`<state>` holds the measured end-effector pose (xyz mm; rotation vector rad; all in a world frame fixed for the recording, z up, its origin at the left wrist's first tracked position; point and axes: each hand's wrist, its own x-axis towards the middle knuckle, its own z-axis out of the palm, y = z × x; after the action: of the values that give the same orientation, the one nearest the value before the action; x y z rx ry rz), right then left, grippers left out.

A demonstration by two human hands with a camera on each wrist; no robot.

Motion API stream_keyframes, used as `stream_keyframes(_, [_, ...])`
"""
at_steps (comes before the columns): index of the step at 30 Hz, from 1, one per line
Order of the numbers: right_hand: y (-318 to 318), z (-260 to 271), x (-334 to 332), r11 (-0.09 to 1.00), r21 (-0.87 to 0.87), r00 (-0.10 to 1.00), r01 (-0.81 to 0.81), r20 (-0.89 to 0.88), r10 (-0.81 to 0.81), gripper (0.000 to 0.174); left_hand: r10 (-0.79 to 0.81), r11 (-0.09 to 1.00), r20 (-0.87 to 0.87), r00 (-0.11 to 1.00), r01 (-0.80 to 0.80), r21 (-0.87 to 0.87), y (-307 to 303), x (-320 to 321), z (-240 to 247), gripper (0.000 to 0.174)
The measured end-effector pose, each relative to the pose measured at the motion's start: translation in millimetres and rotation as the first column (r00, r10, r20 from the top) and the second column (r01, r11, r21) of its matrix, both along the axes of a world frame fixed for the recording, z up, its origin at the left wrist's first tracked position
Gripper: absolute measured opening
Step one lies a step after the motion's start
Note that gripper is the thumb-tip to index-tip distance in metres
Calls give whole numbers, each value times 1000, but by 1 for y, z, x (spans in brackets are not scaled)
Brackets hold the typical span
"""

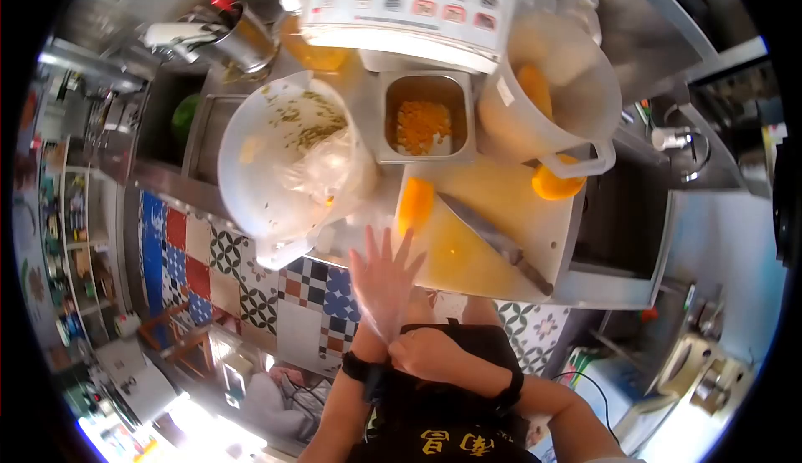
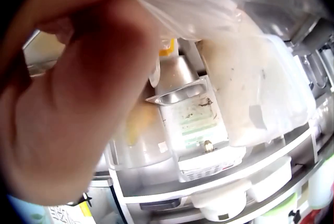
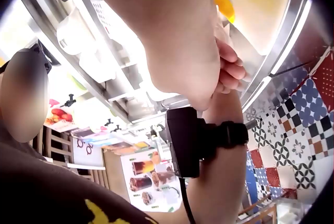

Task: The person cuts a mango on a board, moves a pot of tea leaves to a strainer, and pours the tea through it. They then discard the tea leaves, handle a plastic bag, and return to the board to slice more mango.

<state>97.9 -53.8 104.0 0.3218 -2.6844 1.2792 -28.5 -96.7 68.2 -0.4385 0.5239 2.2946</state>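
Note:
In the head view my left hand (image 1: 384, 279) is spread with its fingers straight, inside a clear plastic glove (image 1: 382, 329). My right hand (image 1: 430, 354) curls at the left wrist and pinches the glove's cuff. Close to the lens in the left wrist view, the right hand (image 2: 83, 93) is blurred beside stretched clear plastic (image 2: 193, 15). The right wrist view shows the right hand (image 3: 182, 41) with curled fingers over the left wrist. Just beyond the left fingertips, an orange piece (image 1: 415, 204) lies on the cutting board (image 1: 468, 271), beside a knife (image 1: 501, 246).
A white bucket (image 1: 238, 162) with bits and a plastic bag stands at the left. Behind the board is a metal container (image 1: 388, 150) of orange pieces. At the right are a translucent pitcher (image 1: 576, 79) and an orange fruit half (image 1: 558, 183). A white machine (image 1: 401, 25) stands behind.

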Motion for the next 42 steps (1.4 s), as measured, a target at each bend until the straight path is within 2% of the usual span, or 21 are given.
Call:
stream_keyframes(2, [-9,3,2,999,30,998,39,52,-40,28,-3,1000,-3,1000,3,-10,-1,-4,7,67])
stream_keyframes(5, [3,34,-8,977,-5,938,213,282,-203,29,-14,863,-335,942,-158,-480,10,-11,12,64])
stream_keyframes(8, [9,29,-17,882,95,869,461,154,-471,28,-339,696,-497,799,-142,-703,7,-1,-24,58])
stream_keyframes(9, [7,26,-20,868,138,859,476,137,-493,28,-458,642,-515,724,-131,-755,11,1,-24,58])
stream_keyframes(10, [6,22,-22,853,182,850,490,118,-513,28,-468,663,-447,762,-32,-748,12,3,-21,59])
stream_keyframes(13, [8,18,-19,866,207,876,455,66,-477,22,-591,510,-436,678,-104,-854,15,7,-14,59])
stream_keyframes(14, [7,15,-16,889,164,898,427,40,-438,20,-656,456,-448,607,-154,-877,14,9,-9,53])
stream_keyframes(16, [4,12,-9,950,59,951,307,30,-309,17,-913,335,-376,159,-237,-912,-12,-4,-16,50])
stream_keyframes(19, [-12,24,3,985,-159,997,-74,0,75,13,-567,621,-417,711,37,-783,-7,1,-32,45])
stream_keyframes(21, [-31,33,14,989,-71,961,-130,-255,108,12,-248,692,-191,950,36,-721,4,-4,-19,44])
stream_keyframes(22, [-21,36,18,993,3,991,-116,-62,116,12,-395,580,-338,854,-53,-813,3,-2,-21,39])
stream_keyframes(24, [18,16,37,961,-29,961,274,44,-273,15,-668,505,-471,576,-114,-855,3,1,-15,37])
stream_keyframes(25, [37,5,46,892,-55,891,449,108,-441,17,-772,472,-492,404,-156,-868,1,1,-14,37])
stream_keyframes(26, [55,3,61,736,56,663,674,393,-637,16,-913,298,-352,204,-255,-920,0,-12,-17,51])
stream_keyframes(28, [82,-41,93,502,404,480,765,163,-862,25,-899,438,-384,-211,-457,-774,16,-30,-11,59])
stream_keyframes(29, [93,-45,102,425,444,428,789,100,-898,29,-841,530,-340,-421,-509,-679,26,-41,-11,64])
stream_keyframes(30, [103,-50,109,341,484,371,806,35,-928,33,-711,687,-413,-570,-434,-583,31,-54,-27,52])
stream_keyframes(33, [122,-74,122,315,580,378,751,13,-926,41,-720,569,-33,-694,-562,-600,53,-65,-32,53])
stream_keyframes(37, [131,-88,123,292,614,307,733,83,-948,39,-718,523,-139,-682,-397,-755,72,-81,-40,60])
stream_keyframes(40, [130,-94,127,327,633,298,701,157,-942,28,-792,407,-252,-556,-172,-897,86,-79,-29,60])
stream_keyframes(42, [124,-94,133,390,574,303,720,247,-921,28,-795,466,-238,-557,-310,-829,82,-77,-43,61])
